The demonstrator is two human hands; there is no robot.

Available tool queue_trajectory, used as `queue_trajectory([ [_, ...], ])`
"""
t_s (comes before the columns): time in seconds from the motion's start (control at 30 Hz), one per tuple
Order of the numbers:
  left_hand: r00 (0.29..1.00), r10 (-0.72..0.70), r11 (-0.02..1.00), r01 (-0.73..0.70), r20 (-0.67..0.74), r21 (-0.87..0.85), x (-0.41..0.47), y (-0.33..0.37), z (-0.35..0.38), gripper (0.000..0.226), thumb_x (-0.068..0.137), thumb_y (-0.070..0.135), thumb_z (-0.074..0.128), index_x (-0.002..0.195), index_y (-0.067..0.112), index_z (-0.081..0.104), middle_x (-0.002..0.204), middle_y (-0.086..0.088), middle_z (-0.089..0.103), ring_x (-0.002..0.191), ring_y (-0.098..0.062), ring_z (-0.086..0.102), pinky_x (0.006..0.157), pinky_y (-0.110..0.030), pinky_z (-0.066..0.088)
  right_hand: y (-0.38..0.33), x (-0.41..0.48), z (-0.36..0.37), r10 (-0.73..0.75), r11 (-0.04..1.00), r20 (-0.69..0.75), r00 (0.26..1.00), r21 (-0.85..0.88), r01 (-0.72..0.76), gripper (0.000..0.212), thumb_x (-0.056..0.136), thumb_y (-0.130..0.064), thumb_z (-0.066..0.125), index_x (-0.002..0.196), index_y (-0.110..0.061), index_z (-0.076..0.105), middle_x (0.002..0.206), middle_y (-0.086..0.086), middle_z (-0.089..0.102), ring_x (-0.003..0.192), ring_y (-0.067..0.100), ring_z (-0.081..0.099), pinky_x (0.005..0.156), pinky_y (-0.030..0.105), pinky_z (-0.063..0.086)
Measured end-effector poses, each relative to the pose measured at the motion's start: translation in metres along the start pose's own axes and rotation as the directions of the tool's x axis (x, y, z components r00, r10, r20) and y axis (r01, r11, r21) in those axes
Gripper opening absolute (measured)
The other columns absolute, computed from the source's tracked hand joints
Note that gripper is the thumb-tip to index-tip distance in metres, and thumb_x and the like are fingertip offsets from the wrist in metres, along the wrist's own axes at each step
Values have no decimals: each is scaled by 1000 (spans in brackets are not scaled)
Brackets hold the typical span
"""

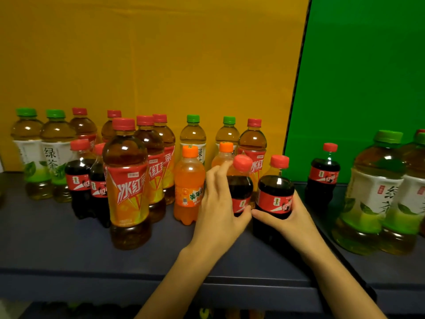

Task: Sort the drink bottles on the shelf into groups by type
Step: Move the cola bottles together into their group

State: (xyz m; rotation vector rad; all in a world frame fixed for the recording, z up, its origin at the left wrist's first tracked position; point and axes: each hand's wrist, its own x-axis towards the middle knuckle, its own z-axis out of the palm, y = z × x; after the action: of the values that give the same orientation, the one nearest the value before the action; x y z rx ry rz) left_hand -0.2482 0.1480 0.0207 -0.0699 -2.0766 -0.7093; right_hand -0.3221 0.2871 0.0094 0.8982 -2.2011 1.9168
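Note:
Two small cola bottles with red caps stand side by side at the middle of the dark shelf [69,245]. My left hand [220,208] holds the left cola bottle [241,183], fingers round its far side and thumb at the label. My right hand [292,215] grips the right cola bottle [274,194] low on its body. An orange soda bottle [189,180] stands just left of my left hand, a second orange soda [224,155] behind it. Two more colas [79,178] stand at the left, one cola [324,176] at the right.
Several red-capped iced tea bottles [126,180] crowd the left-middle, one [253,143] behind my hands. Green tea bottles stand at far left [43,155], at the back middle [193,137] and large at the right [372,192]. Yellow and green backdrops close the rear.

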Motion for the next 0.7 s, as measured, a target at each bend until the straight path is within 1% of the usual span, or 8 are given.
queue_trajectory([
  [0.1, 998, -35, 989, 42, 49, -143, -3, 0, 1, 86, 71, 20, 73, 132, 37, 15, 136, 3, 37, 127, -11, 41, 104, -33, 42, -1, -4, -1, -19, 1000, 7, 1000, 22, 18, 68, 49, -35, 82, 109, -37, 52, 102, -11, 68, 92, 1, 65, 79, 24, 49],
  [0.2, 988, -118, 959, 139, 96, -248, -3, -4, 1, 88, 67, 20, 77, 133, 31, 20, 129, 6, 49, 121, -7, 48, 101, -27, 44, -3, -7, -1, -40, 998, 14, 999, 45, 39, 65, 47, -34, 81, 106, -36, 53, 100, -10, 68, 89, 0, 65, 76, 21, 48],
  [0.27, 980, -164, 942, 190, 115, -275, -2, -6, 0, 79, 64, 21, 80, 125, 28, 29, 121, 7, 53, 115, -5, 52, 96, -22, 46, -3, -8, -1, -48, 997, 20, 999, 56, 47, 65, 48, -32, 81, 106, -37, 53, 99, -10, 68, 89, 0, 65, 75, 20, 47],
  [0.33, 973, -190, 928, 221, 131, -301, -1, -6, -2, 69, 65, 19, 80, 117, 30, 36, 114, 10, 56, 108, -2, 55, 87, -14, 48, -4, -9, 0, -54, 996, 20, 998, 69, 53, 65, 48, -31, 81, 107, -35, 54, 101, -9, 69, 91, 2, 66, 77, 22, 48],
  [0.4, 964, -218, 897, 259, 150, -358, 0, -5, -4, 65, 67, 16, 80, 115, 28, 39, 109, 13, 57, 101, 0, 59, 80, -11, 49, -4, -11, 0, -59, 995, 12, 998, 78, 58, 65, 50, -31, 82, 109, -33, 55, 102, -10, 69, 93, 4, 66, 78, 24, 49],
  [0.5, 958, -225, 857, 282, 178, -431, -2, -4, -6, 60, 69, 13, 79, 116, 22, 42, 106, 12, 59, 97, 2, 60, 76, -12, 50, -5, -14, 2, -55, 995, -25, 998, 78, 57, 66, 52, -32, 81, 111, -31, 54, 104, -8, 68, 95, 5, 65, 81, 27, 50],
  [0.6, 954, -234, 807, 298, 188, -509, -6, -2, -9, 57, 70, 11, 78, 116, 18, 45, 105, 9, 61, 96, 0, 62, 75, -13, 50, -8, -19, 3, -47, 996, -89, 995, 71, 54, 69, 53, -34, 87, 114, -31, 53, 106, -9, 67, 98, 5, 64, 84, 30, 51],
  [0.7, 946, -265, 723, 324, 188, -610, -7, 1, -12, 55, 67, 12, 80, 113, 19, 50, 104, 2, 65, 93, -6, 65, 74, -17, 52, -17, -29, -3, -28, 996, -167, 986, 80, 42, 65, 53, -36, 85, 109, -35, 53, 103, -10, 66, 92, 2, 64, 80, 26, 51],
])
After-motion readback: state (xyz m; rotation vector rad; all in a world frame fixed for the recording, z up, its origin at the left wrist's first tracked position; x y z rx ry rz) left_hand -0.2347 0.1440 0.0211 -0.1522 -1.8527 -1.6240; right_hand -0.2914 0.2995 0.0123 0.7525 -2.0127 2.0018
